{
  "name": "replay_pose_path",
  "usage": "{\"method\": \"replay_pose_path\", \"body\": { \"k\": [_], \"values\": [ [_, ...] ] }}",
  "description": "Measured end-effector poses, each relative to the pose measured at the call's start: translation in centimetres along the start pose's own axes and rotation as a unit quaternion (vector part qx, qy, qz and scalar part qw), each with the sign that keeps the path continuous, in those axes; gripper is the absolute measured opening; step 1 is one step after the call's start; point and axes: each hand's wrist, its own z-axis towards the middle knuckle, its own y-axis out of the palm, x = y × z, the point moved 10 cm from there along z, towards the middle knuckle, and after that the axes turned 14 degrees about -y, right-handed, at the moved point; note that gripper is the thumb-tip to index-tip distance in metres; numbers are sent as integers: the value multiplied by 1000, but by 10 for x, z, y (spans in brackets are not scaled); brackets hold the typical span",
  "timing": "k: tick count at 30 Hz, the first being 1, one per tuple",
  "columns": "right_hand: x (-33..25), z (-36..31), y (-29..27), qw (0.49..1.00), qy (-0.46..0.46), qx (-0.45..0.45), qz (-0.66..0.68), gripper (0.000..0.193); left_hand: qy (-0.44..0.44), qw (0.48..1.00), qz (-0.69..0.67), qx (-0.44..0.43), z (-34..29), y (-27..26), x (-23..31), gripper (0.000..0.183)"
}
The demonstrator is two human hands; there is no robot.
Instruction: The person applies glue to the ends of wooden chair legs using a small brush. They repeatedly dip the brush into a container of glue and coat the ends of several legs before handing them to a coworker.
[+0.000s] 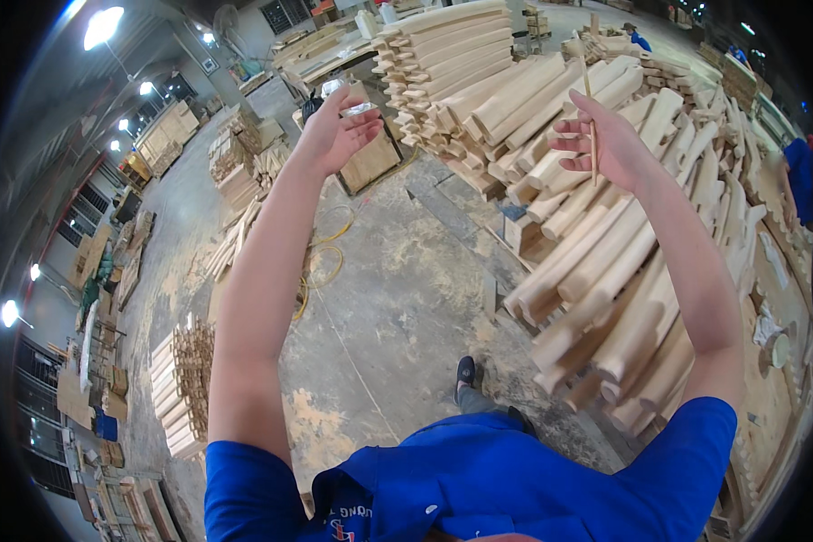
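Both of my arms are raised and stretched forward, with the hands apart. My left hand point(339, 134) is open, fingers apart and loosely curled, and nothing shows in it. Behind it stands a wooden box or panel point(370, 158), with something shiny and silvery on top. My right hand point(602, 140) holds a thin, pencil-like wooden stick point(593, 154) upright against the palm by the thumb, while its other fingers point left. Beyond and below that hand lies a large pile of pale, shaped wooden pieces point(596, 244) with rounded ends.
A tall stack of wooden pieces point(452, 45) rises at the back. Smaller wood stacks point(181, 388) stand on the left. A yellow hose point(330, 262) lies on the concrete floor point(406, 298). At the far right is a person in blue point(799, 176).
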Motion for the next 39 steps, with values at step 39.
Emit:
{"method": "replay_pose_path", "body": {
  "k": [39],
  "values": [
    [44, 260, 77, 980, -140, 131, 61, 67, -84, 984, 136, -83, 75, 7, -25, 77]
  ]
}}
